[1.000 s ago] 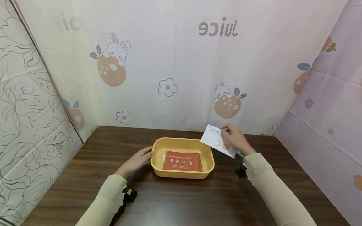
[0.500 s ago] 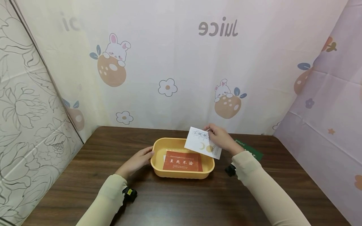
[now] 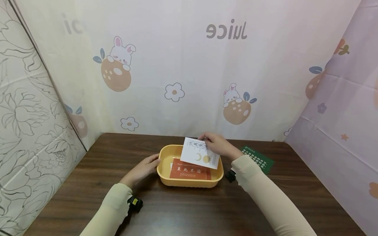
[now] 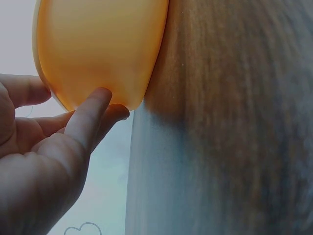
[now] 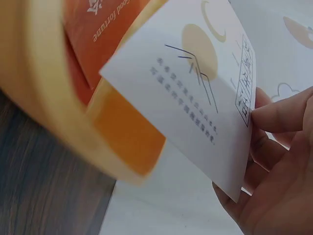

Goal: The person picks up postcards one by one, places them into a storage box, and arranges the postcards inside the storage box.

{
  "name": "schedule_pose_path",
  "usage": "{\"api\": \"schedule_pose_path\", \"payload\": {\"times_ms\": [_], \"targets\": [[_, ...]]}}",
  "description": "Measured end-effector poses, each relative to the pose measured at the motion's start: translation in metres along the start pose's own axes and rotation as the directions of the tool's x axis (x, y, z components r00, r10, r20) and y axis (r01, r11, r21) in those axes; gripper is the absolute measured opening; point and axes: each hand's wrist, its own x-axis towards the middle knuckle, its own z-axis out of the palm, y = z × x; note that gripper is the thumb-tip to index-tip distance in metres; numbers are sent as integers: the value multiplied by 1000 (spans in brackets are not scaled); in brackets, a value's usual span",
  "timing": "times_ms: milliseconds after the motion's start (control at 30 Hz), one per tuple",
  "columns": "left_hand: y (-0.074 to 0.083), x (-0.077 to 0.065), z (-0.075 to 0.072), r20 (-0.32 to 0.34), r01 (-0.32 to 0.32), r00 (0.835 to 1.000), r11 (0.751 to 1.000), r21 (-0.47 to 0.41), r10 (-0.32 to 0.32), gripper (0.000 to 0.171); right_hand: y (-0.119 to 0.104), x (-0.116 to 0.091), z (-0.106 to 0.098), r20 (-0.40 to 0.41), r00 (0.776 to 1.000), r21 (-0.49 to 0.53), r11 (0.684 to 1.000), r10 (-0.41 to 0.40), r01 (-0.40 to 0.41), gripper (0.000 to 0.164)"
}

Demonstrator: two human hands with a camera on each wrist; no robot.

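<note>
My left hand (image 3: 142,169) holds the left end of a yellow plastic tray (image 3: 192,183), fingers at its rim and against the outer wall in the left wrist view. A white card (image 3: 196,153) with black characters and a gold sun and moon hangs tilted over the tray's back right part. The right hand (image 3: 219,145) pinches this card by its edge, thumb on the printed face in the right wrist view. Inside the tray lies a red card (image 3: 189,171) with white lettering, partly covered by the white card in the head view. A white edge shows beneath it.
On the brown wooden table (image 3: 165,213), a green card (image 3: 260,159) with white writing lies right of the tray, partly behind the right forearm. A printed curtain (image 3: 147,65) stands along the table's back edge, with others at the sides.
The right hand has carried the white card leftward from beside the tray to above it, exposing the green card. My left hand and the tray have stayed in place.
</note>
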Motion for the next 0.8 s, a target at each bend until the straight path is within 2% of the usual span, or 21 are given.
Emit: {"api": "schedule_pose_path", "payload": {"times_ms": [267, 467, 667, 800], "targets": [[-1, 0, 0, 3, -7, 1000, 1000, -10, 7, 51, -7, 10, 8, 81, 996, -21, 999, -33, 34, 27], [-1, 0, 0, -7, -1, 1000, 1000, -2, 1, 52, -8, 17, 13, 177, 983, -43, 997, -56, 64, 27], [-2, 1, 1, -11, -1, 1000, 1000, -2, 1, 52, -11, 23, 19, 246, 969, -72, 996, -36, 56, 29], [-2, 1, 1, -8, -4, 1000, 1000, -4, 4, 52, -13, 25, 22, 277, 961, -82, 996, 2, 22, 29]]}}
